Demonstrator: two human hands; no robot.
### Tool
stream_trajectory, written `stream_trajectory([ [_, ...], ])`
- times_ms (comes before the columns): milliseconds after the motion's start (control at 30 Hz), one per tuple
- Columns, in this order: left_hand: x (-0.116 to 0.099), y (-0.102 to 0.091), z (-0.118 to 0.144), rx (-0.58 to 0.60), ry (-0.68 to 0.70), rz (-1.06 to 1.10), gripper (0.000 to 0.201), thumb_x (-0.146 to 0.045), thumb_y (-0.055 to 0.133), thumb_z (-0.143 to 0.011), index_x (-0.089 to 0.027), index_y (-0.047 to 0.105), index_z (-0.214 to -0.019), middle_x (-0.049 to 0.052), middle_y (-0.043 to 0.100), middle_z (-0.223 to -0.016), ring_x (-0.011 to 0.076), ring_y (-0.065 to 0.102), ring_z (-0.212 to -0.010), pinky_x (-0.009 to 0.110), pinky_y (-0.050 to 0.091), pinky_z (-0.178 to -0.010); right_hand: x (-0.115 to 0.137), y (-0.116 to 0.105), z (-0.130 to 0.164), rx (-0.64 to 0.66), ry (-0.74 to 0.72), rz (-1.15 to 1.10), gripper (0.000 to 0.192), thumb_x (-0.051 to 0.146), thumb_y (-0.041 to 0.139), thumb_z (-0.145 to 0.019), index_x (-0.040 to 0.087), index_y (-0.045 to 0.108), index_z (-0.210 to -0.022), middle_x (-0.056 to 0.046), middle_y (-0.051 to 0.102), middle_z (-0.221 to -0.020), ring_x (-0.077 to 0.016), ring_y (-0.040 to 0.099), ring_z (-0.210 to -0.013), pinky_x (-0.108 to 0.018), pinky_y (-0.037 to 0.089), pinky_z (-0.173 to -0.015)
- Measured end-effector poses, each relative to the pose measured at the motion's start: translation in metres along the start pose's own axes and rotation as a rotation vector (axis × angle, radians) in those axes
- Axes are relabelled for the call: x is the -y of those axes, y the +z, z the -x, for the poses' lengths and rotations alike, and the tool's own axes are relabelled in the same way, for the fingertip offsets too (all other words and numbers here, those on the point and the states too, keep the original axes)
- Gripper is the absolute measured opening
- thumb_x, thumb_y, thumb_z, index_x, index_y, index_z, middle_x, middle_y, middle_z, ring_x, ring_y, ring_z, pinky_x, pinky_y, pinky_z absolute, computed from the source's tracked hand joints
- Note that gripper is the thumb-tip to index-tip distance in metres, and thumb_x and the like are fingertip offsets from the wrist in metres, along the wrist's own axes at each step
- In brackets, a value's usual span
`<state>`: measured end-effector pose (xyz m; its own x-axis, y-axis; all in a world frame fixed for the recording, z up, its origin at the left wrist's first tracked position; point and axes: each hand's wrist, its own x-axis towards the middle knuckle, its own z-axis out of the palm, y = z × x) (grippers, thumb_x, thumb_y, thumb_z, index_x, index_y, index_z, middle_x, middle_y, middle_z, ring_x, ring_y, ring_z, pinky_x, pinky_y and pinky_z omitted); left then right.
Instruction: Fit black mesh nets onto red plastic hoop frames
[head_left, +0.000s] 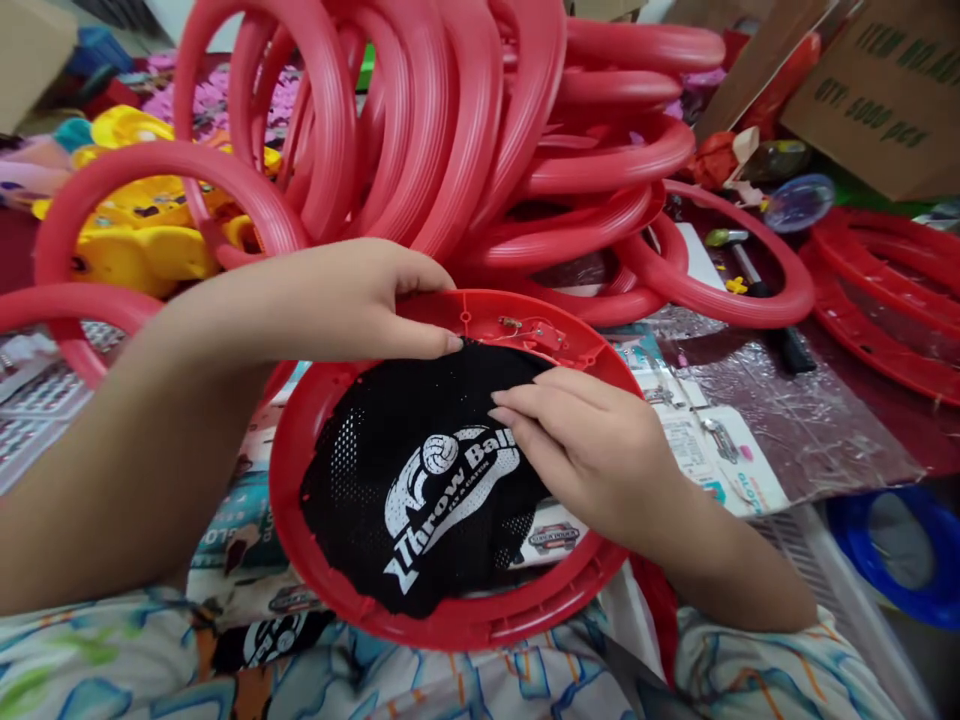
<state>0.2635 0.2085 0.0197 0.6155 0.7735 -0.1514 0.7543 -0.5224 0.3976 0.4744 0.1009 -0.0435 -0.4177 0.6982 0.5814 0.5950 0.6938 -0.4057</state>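
Note:
A red plastic ring [315,560] lies tilted on my lap, with a black mesh cloth [390,430] printed "Throw Ball" in white stretched partly across it. My left hand [337,300] pinches the cloth's upper edge against the ring's top rim. My right hand [592,450] presses flat on the cloth's right side, fingers together, near small pegs along the rim. The lower right of the ring shows a gap where the cloth does not reach.
A big pile of red rings [465,130] rises behind. More rings [885,290] lie at the right beside a hammer [750,275]. Yellow plastic toys [142,230] sit at the left, cardboard boxes [885,90] at the back right, a blue ring [900,560] low right.

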Motion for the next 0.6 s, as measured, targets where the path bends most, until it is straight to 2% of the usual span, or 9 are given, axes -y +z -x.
stream_trajectory([
  [100, 0.0, 0.006, 0.001, -0.051, 0.129, 0.166, 0.049, -0.04, 0.059, -0.083, -0.026, 0.06, -0.131, -0.002, 0.071, -0.113, 0.0142, 0.067, -0.09, 0.021, 0.052, -0.073, -0.001, -0.001, 0.0, -0.059, -0.084, 0.131, 0.015, 0.008, 0.06, -0.093, 0.002, 0.072, -0.1, -0.011, 0.072, -0.085, -0.0169, 0.066, -0.078, -0.029, 0.055, -0.074],
  [133, -0.001, 0.007, 0.003, -0.059, 0.167, 0.203, 0.047, -0.036, 0.058, -0.086, -0.028, 0.058, -0.132, -0.003, 0.069, -0.118, 0.0134, 0.066, -0.096, 0.02, 0.051, -0.078, -0.002, -0.002, -0.001, -0.067, -0.098, 0.178, 0.017, 0.007, 0.06, -0.092, 0.003, 0.072, -0.103, -0.01, 0.073, -0.085, -0.0181, 0.066, -0.079, -0.031, 0.054, -0.073],
  [267, -0.005, 0.011, 0.008, -0.083, 0.212, 0.318, 0.019, -0.032, 0.058, -0.089, -0.022, 0.068, -0.101, -0.005, 0.071, -0.101, 0.0109, 0.065, -0.089, 0.018, 0.05, -0.08, -0.006, -0.005, -0.005, -0.055, -0.116, 0.301, 0.02, 0.009, 0.058, -0.093, 0.01, 0.074, -0.105, -0.007, 0.07, -0.08, -0.0198, 0.06, -0.075, -0.036, 0.048, -0.068],
  [333, -0.006, 0.013, 0.009, -0.117, 0.217, 0.348, 0.017, -0.034, 0.062, -0.086, -0.02, 0.07, -0.09, -0.003, 0.071, -0.097, 0.0123, 0.064, -0.086, 0.021, 0.05, -0.08, -0.007, -0.006, -0.007, -0.053, -0.118, 0.326, 0.02, 0.011, 0.059, -0.092, 0.012, 0.074, -0.104, -0.005, 0.07, -0.08, -0.0195, 0.058, -0.075, -0.038, 0.047, -0.07],
  [467, -0.005, 0.018, 0.008, -0.127, 0.202, 0.333, 0.019, -0.032, 0.063, -0.089, -0.017, 0.074, -0.09, 0.001, 0.071, -0.106, 0.0117, 0.063, -0.091, 0.023, 0.049, -0.088, -0.009, -0.004, -0.006, -0.05, -0.102, 0.362, 0.022, 0.011, 0.059, -0.092, 0.011, 0.073, -0.109, -0.005, 0.07, -0.083, -0.0194, 0.057, -0.078, -0.04, 0.047, -0.076],
  [600, 0.0, 0.023, 0.004, -0.182, 0.238, 0.363, 0.018, -0.037, 0.068, -0.084, -0.021, 0.077, -0.087, -0.001, 0.07, -0.1, 0.0111, 0.063, -0.085, 0.023, 0.05, -0.084, -0.012, -0.001, -0.006, -0.078, -0.101, 0.387, 0.022, 0.01, 0.06, -0.091, 0.01, 0.071, -0.109, -0.006, 0.072, -0.086, -0.0199, 0.057, -0.078, -0.041, 0.046, -0.077],
])
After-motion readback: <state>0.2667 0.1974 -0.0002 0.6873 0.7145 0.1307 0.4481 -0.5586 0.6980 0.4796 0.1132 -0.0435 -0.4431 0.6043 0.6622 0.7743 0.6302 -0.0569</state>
